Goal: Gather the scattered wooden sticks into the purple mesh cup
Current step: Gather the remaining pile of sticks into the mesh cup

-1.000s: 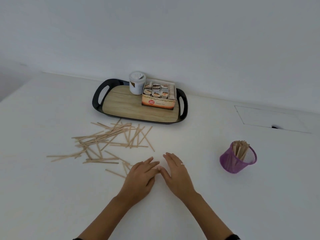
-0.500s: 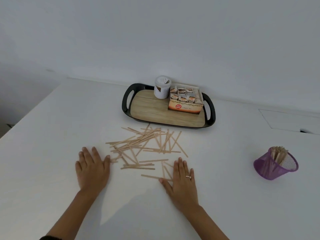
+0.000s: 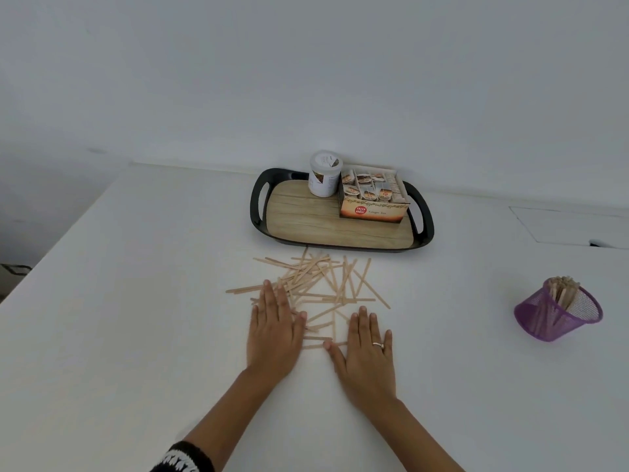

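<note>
Several thin wooden sticks point(image 3: 320, 284) lie in a loose pile on the white table, just in front of the tray. My left hand point(image 3: 274, 330) lies flat, palm down, on the pile's left edge, covering some sticks. My right hand point(image 3: 367, 352) lies flat at the pile's near right, its thumb touching a stick. Both hands have fingers extended and hold nothing. The purple mesh cup point(image 3: 558, 313) stands far to the right, tilted, with several sticks inside it.
A black-rimmed tray point(image 3: 258, 206) with a wooden floor sits behind the pile, carrying a white jar point(image 3: 325, 173) and a tea-bag box point(image 3: 372, 195). The table's left edge point(image 3: 68, 229) drops off. A recessed panel point(image 3: 571, 224) lies at the back right.
My left hand slid right from the open table onto the pile's left edge, pushing sticks inward. The pile looks tighter. My right hand stayed at the near right.
</note>
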